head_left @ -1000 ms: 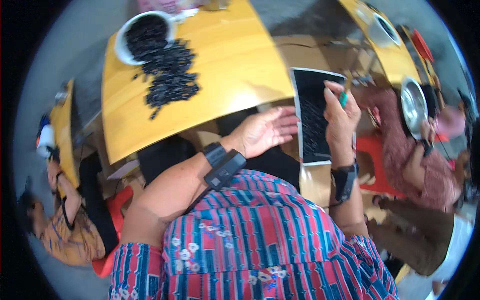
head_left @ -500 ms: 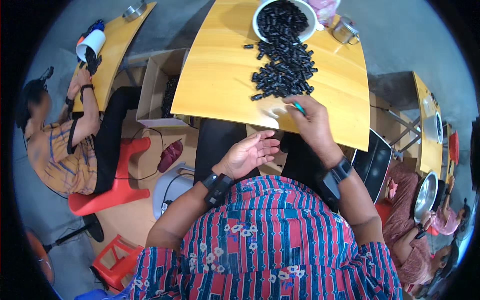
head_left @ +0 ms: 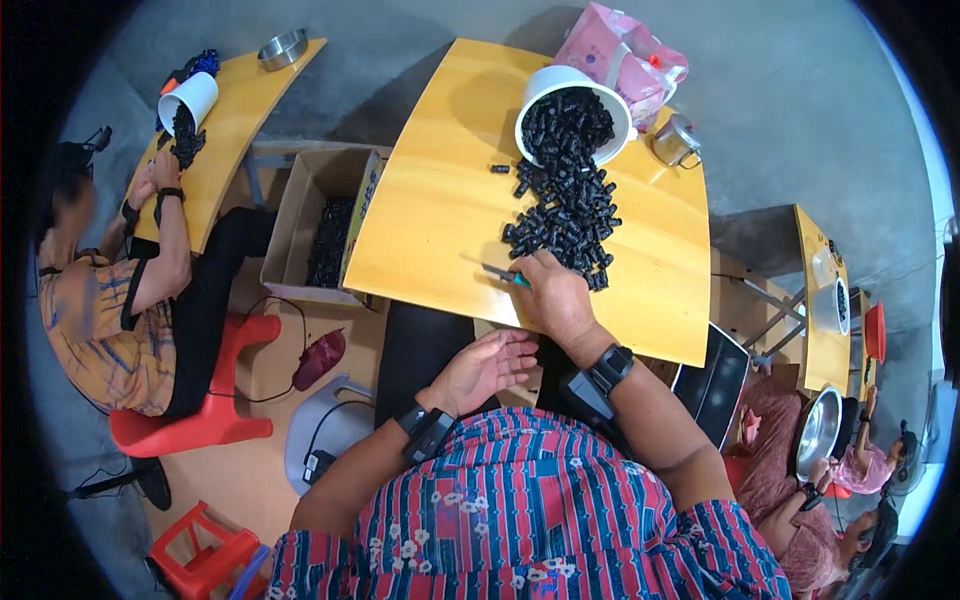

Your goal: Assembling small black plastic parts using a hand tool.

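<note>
Head view, looking down: yellow table point(head_left: 440, 210) filling the middle, slanted, near edge by the lap. White bucket point(head_left: 573, 112) tipped on its side near the far edge, mouth toward the near edge, spilling a pile of black parts point(head_left: 566, 215) down the table's right half almost to the near edge; one stray part point(head_left: 499, 169) lay apart, left of the pile. Pink bag point(head_left: 620, 58) at the far right corner, behind the bucket. Small metal pot point(head_left: 675, 143) just right of the bucket, by the right edge. Cardboard box point(head_left: 318, 225) stood on the floor against the table's left edge, dark parts inside. Second yellow table point(head_left: 240, 120) far left, with another white cup point(head_left: 188, 100) and a metal bowl point(head_left: 282, 47); another person's hands point(head_left: 160, 180) at its near edge. Red stool point(head_left: 215, 400) under that person.

Right hand point(head_left: 556, 297) rested on the near edge at the foot of the pile, fingers curled together around a thin green-tipped tool point(head_left: 505, 275), tip pointing left along the tabletop. Left hand point(head_left: 484, 366) hovered below the near edge, over the lap, palm up, fingers spread apart, holding nothing. Black bands on both wrists.
</note>
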A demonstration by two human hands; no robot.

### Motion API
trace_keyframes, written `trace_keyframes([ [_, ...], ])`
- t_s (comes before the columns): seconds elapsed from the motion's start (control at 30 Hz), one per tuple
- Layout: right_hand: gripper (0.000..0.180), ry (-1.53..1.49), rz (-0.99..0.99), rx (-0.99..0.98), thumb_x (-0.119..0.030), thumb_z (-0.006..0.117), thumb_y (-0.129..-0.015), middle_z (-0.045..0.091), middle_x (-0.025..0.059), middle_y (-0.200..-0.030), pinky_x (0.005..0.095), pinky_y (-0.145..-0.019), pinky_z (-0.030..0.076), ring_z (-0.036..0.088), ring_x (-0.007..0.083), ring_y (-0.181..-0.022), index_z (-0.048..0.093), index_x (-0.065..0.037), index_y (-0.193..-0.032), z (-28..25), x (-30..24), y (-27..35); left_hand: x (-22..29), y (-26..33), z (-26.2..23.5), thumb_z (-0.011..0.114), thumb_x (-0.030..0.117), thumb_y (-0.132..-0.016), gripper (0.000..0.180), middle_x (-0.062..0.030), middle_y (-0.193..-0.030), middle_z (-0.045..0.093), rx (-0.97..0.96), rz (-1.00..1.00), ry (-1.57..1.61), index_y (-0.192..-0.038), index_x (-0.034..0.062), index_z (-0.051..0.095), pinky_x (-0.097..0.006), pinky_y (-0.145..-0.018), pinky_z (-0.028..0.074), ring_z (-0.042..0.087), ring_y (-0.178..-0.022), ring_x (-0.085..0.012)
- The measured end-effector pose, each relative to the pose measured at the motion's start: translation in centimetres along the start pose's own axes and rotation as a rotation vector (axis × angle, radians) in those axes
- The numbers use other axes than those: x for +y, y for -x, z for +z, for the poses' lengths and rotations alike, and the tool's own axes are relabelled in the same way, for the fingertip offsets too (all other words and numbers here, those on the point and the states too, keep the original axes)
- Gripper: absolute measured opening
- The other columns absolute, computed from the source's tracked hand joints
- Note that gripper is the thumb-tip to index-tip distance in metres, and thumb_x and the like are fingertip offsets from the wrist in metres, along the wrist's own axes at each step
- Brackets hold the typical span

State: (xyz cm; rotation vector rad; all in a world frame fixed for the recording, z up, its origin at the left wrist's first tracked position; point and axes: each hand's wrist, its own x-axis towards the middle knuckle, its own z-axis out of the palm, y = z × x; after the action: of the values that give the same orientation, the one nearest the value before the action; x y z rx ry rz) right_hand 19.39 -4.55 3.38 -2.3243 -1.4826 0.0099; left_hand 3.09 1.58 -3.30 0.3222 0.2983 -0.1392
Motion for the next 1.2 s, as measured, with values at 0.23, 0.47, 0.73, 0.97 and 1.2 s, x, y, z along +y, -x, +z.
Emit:
trace_keyframes([
  [0.23,0.021,-0.120,0.042,-0.033,-0.006,0.063,-0.076,0.051,0.0157,-0.092,0.0424,-0.066,0.050,0.059,0.0362,-0.078,0.055,-0.004,-0.096,-0.7,-0.2,1.1,0.1,0.0,-0.5,0.043,0.027,-0.097,0.028,-0.0078,-0.108,0.058,-0.010,0.017,-0.039,-0.114,0.0057,0.050,-0.034,-0.088,0.046,0.056,-0.102,-0.0191],
  [0.47,0.019,-0.541,0.098,0.003,-0.007,0.063,-0.080,0.059,0.0176,-0.089,0.0375,-0.074,0.048,0.059,0.0352,-0.084,0.056,-0.001,-0.096,-2.5,-0.3,3.4,1.5,-0.2,-0.7,0.046,0.031,-0.097,0.029,-0.0060,-0.103,0.061,-0.061,0.064,-0.062,-0.109,0.0067,0.056,-0.034,-0.085,0.047,0.058,-0.095,-0.0177],
  [0.73,0.018,-0.640,0.143,-0.019,-0.008,0.066,-0.078,0.062,0.0155,-0.087,0.0353,-0.074,0.049,0.062,0.0316,-0.084,0.061,-0.002,-0.094,-2.3,-0.8,7.1,1.6,-0.4,0.2,0.043,0.040,-0.097,0.035,-0.0046,-0.091,0.061,-0.101,-0.026,-0.100,-0.109,0.0092,0.055,-0.027,-0.069,0.048,0.058,-0.082,-0.0145],
  [0.97,0.019,-0.529,0.059,-0.091,-0.006,0.068,-0.076,0.062,0.0150,-0.087,0.0334,-0.073,0.049,0.062,0.0298,-0.081,0.062,-0.003,-0.094,-2.3,-1.3,7.5,1.6,0.1,0.4,0.049,0.030,-0.096,0.025,-0.0016,-0.079,0.059,-0.068,-0.052,-0.171,-0.107,0.0091,0.057,-0.023,-0.060,0.045,0.055,-0.072,-0.0108],
  [1.2,0.021,-1.022,0.350,-0.106,0.002,0.066,-0.076,0.066,0.0068,-0.088,0.0266,-0.077,0.049,0.062,0.0141,-0.083,0.066,-0.001,-0.097,-1.5,-1.3,8.0,1.9,0.4,0.7,0.052,0.021,-0.093,0.017,-0.0019,-0.080,0.059,-0.051,-0.081,-0.144,-0.102,0.0070,0.057,-0.022,-0.060,0.044,0.053,-0.071,-0.0104],
])
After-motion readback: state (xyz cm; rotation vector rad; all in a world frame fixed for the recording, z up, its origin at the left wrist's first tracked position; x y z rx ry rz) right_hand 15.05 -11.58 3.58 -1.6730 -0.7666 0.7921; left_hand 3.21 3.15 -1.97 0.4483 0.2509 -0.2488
